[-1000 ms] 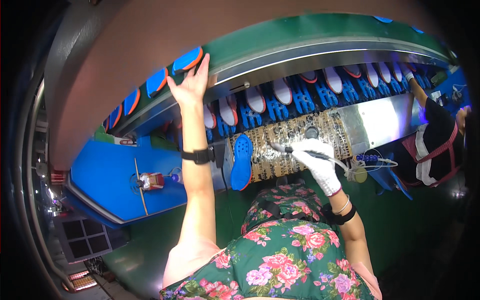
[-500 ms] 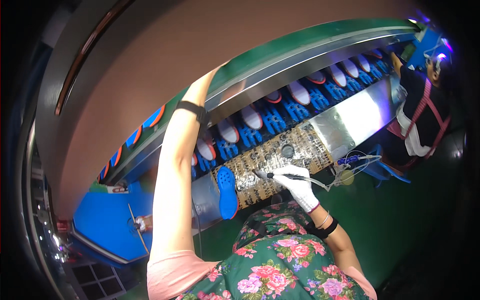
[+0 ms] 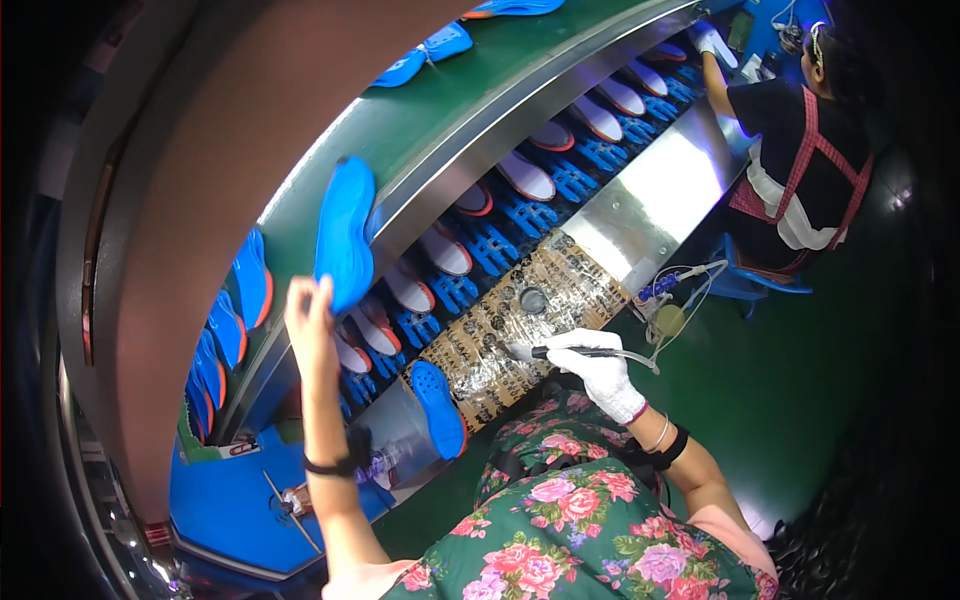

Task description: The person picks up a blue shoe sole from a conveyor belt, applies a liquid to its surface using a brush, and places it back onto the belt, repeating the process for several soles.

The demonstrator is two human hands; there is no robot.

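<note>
Conveyor: green belt curves from 7 o'clock up to 1 o'clock; blue soles ride on its upper stretch.
Rack below belt: blue holders run beside the belt's lower edge, each carrying a white-and-orange sole.
Bench: steel surface at 2 o'clock; a patterned mat covers its near part at centre.
Co-worker: person in a dark top at 2 o'clock, one arm stretched to the far rack.
Blue sole: at 10 o'clock, upright against the belt edge, lower end in the left hand.
Second blue sole: lies at the mat's near corner, 6 o'clock of centre.
Left hand: bare, raised, fingers closed around the lower end of the blue sole.
Right hand: white-gloved, wrapped around a slim tool.
Tool: dark handle with a trailing hose, tip over the mat, pointing toward 9 o'clock.
</note>
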